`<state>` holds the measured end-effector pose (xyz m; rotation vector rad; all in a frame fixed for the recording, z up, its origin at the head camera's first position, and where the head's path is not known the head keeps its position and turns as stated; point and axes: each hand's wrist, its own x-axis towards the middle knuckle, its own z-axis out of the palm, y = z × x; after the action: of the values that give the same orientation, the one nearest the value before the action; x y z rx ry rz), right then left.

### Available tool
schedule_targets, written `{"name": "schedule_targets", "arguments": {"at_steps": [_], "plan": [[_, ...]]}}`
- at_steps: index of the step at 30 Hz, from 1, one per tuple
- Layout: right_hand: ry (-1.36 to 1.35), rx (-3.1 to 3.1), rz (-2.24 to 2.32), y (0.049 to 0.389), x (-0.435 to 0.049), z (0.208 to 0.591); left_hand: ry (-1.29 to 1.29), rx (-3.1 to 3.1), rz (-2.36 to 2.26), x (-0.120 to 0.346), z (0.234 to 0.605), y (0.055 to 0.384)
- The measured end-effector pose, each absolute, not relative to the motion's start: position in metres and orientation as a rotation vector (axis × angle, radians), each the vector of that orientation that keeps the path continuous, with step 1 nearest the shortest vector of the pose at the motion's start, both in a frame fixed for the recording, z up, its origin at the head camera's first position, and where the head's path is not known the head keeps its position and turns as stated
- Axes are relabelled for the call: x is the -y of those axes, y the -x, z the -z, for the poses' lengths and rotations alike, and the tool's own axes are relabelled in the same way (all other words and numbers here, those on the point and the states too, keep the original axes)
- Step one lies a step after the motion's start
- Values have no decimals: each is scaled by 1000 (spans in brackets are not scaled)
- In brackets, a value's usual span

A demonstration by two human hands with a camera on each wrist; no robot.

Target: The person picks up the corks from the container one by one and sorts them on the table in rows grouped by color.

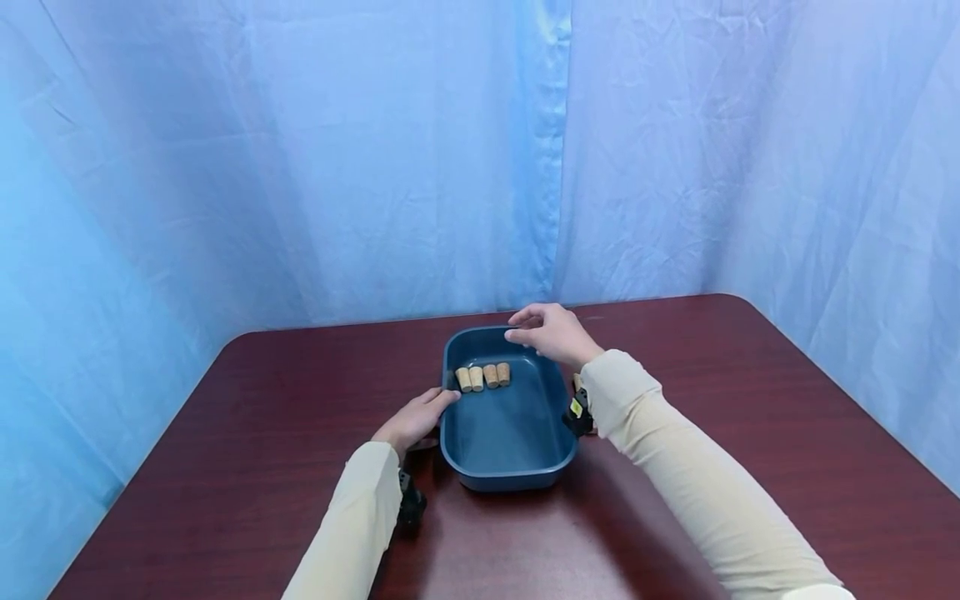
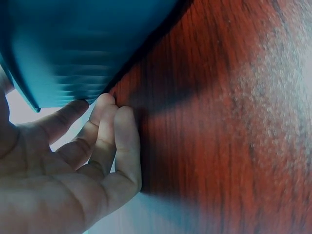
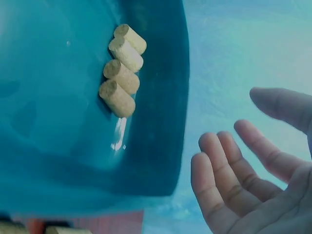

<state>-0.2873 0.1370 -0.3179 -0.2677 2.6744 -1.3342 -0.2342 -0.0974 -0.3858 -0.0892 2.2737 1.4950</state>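
Note:
A deep blue rectangular baking dish [image 1: 510, 425] stands on the table. Several corks [image 1: 483, 377] lie side by side in a row inside it, towards its far left; in the right wrist view two corks [image 3: 127, 48] look paler and the other two browner. My left hand [image 1: 420, 417] holds the dish's left side, thumb at the rim and fingers [image 2: 124, 141] against the outer wall, low by the tabletop. Above the far right rim hovers my right hand [image 1: 557, 332], fingers [image 3: 219, 165] loosely bent and thumb apart, nothing between them.
More corks [image 1: 577, 382] lie just right of the dish, mostly hidden under the right wrist. Dark red-brown wood covers the tabletop [image 1: 322, 375]. Pale blue curtains [image 1: 405, 167] hang behind and at both sides. A black wrist camera [image 1: 577, 412] sits close to the dish's right rim.

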Motion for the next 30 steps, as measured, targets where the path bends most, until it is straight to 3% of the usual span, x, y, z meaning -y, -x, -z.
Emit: {"name": "schedule_targets", "arguments": {"at_steps": [10, 30], "plan": [[94, -2683, 1325, 293, -120, 335, 94, -2284, -1486, 98, 387, 233], [176, -2780, 907, 304, -103, 352, 89, -2291, -1486, 97, 385, 233]]}}
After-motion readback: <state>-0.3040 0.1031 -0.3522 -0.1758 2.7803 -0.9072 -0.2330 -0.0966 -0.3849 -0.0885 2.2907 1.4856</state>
